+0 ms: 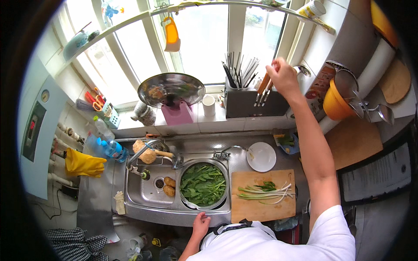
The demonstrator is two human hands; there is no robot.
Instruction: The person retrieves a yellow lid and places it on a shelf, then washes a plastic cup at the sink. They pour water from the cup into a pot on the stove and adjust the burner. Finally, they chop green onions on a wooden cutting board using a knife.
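Note:
My right hand (283, 76) is raised at the windowsill, its fingers closed around a wooden-handled utensil (264, 84) at the dark grey knife and chopstick holder (258, 104). The utensil's working end cannot be made out. Several light-tipped sticks show just below my fingers. My left hand (200, 223) rests by the counter's front edge, loosely curled and holding nothing. Just beyond it, a round basin of leafy greens (203, 185) sits in the right sink bowl. To the right, scallions (266, 192) and a small dark green bunch lie on a wooden cutting board (261, 213).
Two potatoes (169, 186) lie in the left sink bowl (143, 197) beneath a faucet (140, 156). A white plate (261, 156) stands behind the board. A steel lid (171, 88) leans in a pink stand (178, 114). On the right is an orange colander (336, 101).

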